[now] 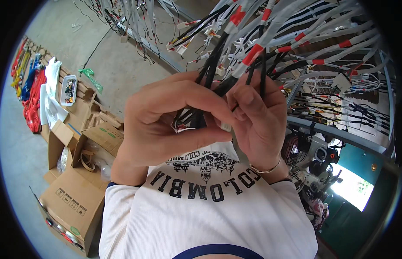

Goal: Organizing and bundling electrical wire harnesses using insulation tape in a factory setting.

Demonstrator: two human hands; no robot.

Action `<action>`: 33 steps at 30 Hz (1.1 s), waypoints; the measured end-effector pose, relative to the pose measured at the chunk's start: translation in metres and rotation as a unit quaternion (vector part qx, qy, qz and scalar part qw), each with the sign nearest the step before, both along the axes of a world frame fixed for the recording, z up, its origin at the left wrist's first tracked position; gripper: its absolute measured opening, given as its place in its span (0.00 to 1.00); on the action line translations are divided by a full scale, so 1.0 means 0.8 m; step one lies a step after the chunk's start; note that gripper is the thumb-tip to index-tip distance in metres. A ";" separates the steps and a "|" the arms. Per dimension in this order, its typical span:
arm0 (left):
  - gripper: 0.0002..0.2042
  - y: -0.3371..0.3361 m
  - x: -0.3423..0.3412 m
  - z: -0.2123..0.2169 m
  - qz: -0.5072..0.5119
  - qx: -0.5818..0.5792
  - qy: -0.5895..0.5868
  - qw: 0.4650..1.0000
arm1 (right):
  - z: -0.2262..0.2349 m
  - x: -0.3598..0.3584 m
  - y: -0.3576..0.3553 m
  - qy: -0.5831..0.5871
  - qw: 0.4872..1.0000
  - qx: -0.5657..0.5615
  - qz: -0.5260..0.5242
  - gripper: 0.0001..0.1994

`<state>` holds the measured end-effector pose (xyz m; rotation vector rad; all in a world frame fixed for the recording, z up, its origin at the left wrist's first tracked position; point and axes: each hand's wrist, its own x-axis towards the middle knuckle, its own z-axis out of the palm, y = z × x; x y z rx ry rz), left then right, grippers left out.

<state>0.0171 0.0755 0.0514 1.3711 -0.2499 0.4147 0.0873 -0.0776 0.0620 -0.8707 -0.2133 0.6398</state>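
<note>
We hold both hands up in front of our chest, close together, with the wires between them. Our bare left hand [153,118] curls so that its thumb and first finger make a ring, and some thin, bendy black wires [212,64] hang down into it. A small white plastic plug [226,127] sits between the tips of that thumb and finger, but we cannot tell if both tips press on it. Our bare right hand [263,123] is just beside the left one, and its thumb and first finger pinch a thin dark strand of wire [235,107]. The black wires come down from a thick bunch above our hands, where a bright red band of tape [254,55] wraps around one part. More long, pale grey and white cables [365,49] with red bands spread out at the top right. Under them runs a straight grey metal bar [339,140]. A thin shiny bracelet [268,168] circles our right wrist, and we wear a white cloth shirt [209,216] with dark letters. Over on the left, a big brown cardboard box [73,196] stands on the smooth grey floor [19,172]. Near it are a white plastic tray [69,90] of tiny parts and a long pile of red cords [32,114]. A crumpled green plastic strip [93,80] lies on the floor too.
</note>
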 end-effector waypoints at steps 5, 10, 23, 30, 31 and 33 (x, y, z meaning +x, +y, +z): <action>0.12 -0.001 0.005 -0.017 -0.058 -0.132 0.021 0.989 | -0.006 0.000 -0.001 -0.022 1.000 0.004 -0.015 0.07; 0.12 -0.005 0.009 -0.030 -0.094 -0.191 0.029 0.977 | 0.000 0.000 0.000 -0.013 1.000 -0.024 -0.015 0.07; 0.12 -0.005 0.009 -0.033 -0.109 -0.218 0.006 0.970 | 0.009 0.004 0.002 0.011 0.999 -0.024 0.020 0.07; 0.10 0.005 0.008 -0.028 -0.080 -0.193 0.002 0.978 | 0.015 0.006 -0.002 -0.029 0.997 -0.061 0.041 0.07; 0.10 0.005 0.008 -0.027 -0.080 -0.193 0.002 0.978 | 0.014 0.006 -0.003 -0.041 0.996 -0.065 0.049 0.07; 0.10 0.002 0.007 -0.025 -0.037 -0.168 0.011 0.985 | 0.011 0.007 -0.006 -0.053 0.995 -0.068 0.057 0.07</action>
